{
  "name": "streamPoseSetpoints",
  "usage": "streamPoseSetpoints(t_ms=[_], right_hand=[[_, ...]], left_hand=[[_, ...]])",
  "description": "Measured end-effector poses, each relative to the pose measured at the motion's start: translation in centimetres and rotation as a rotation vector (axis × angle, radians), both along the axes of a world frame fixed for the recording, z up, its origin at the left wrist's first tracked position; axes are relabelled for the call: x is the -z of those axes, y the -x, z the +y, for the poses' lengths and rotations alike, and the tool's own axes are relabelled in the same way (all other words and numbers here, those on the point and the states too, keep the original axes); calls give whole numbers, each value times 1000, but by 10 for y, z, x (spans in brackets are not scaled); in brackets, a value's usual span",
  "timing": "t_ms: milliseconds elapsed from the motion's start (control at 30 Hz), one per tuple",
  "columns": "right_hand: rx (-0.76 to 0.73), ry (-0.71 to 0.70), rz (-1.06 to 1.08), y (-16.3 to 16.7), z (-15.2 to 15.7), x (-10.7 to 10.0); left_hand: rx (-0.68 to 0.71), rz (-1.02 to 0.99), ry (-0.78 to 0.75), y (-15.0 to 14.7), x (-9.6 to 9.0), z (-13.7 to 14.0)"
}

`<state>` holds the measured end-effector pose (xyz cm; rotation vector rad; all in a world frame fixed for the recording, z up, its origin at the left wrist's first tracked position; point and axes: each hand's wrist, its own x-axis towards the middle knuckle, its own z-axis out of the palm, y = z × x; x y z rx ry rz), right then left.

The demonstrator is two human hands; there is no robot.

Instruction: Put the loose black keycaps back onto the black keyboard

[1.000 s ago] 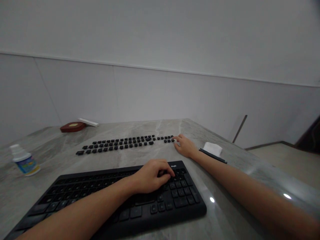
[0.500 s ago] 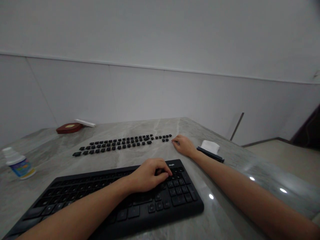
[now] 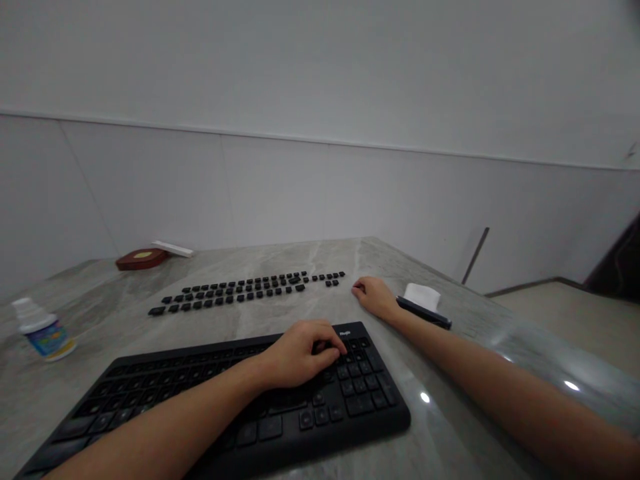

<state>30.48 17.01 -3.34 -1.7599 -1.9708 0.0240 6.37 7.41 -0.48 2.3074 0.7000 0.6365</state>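
Observation:
A black keyboard [image 3: 365, 421] lies across the near part of the table, many of its key positions without caps. My left hand [image 3: 303, 353] rests over its number pad side, thumb and index finger bent together at the upper keys; whatever lies between them is hidden. Beyond the keyboard, loose black keycaps [image 3: 229, 299] are laid out in rows. To their right, my right hand [image 3: 375, 297] is low over the table with curled fingers, just apart from a short group of keycaps [image 3: 332, 283]. I cannot make out what, if anything, its fingertips hold.
A white bottle with a blue label [image 3: 47, 333] stands at the left. Farther back lie a dark red box [image 3: 141, 259] and a white strip [image 3: 173, 249] against the wall. A white tissue [image 3: 423, 296] and a dark pen-like tool [image 3: 424, 313] are beside my right forearm.
My right hand has drawn slightly to the right, away from the short keycap group, its fingers curling more. My left hand stays at the number pad. The view has shifted a little.

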Motion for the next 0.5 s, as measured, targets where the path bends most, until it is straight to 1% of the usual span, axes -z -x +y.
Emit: streamPoseSetpoints(t_ms=[100,167,233,267,333,400,500], right_hand=[[-31,-12,75,12,-25,-5],[-110,-65,127,22,-50,-9],[-339,-222,245,31,-77,-14],[-475,-281,261,34,-89,-17],[-665,-405,254,40,-106,-24],[-781,-471,213,42,-116,-30],[-871,-504,116,41,-120,-36]], left_hand=[[-8,1,3,0,-1,-1],[-14,4,0,0,-1,-2],[-9,3,-6,0,-1,-2],[-2,-2,-5,0,-1,-2],[3,-16,12,0,0,-1],[0,-29,41,0,1,0],[0,-43,80,1,2,2]])
